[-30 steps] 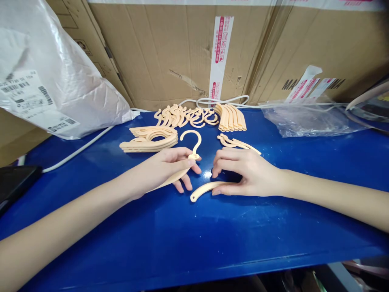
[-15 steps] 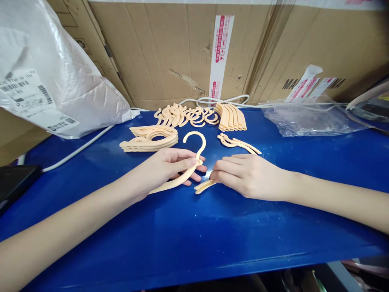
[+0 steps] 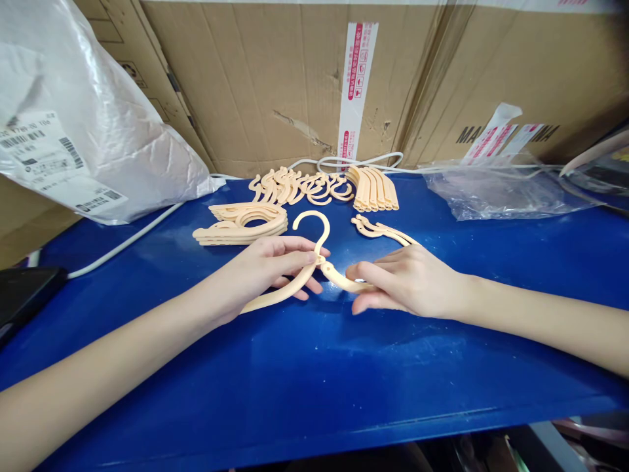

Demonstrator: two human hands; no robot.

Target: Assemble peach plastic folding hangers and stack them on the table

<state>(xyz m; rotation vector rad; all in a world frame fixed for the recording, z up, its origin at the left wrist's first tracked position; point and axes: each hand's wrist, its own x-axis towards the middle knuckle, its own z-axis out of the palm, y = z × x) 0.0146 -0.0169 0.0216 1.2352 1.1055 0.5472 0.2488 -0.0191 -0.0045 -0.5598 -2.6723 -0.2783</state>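
My left hand (image 3: pixel 265 269) is closed on a peach plastic hook piece with one arm (image 3: pixel 314 231), its hook pointing up and its arm sloping down to the left. My right hand (image 3: pixel 407 280) pinches a second curved peach hanger arm (image 3: pixel 340 278) and holds its end against the joint under the hook. Both hands hover just above the blue table (image 3: pixel 314 380).
Behind the hands lie a stack of assembled hangers (image 3: pixel 240 223), a heap of loose hooks (image 3: pixel 299 187), a row of arms (image 3: pixel 376 190) and two more arms (image 3: pixel 381 231). A white plastic bag (image 3: pixel 83 124), cardboard boxes (image 3: pixel 275 78), a white cable (image 3: pixel 122 244) and clear plastic wrap (image 3: pixel 496 193) ring the table.
My right hand picked the loose arm off the table and brought its end up to the hook's joint. My left hand lifted the hook piece slightly.
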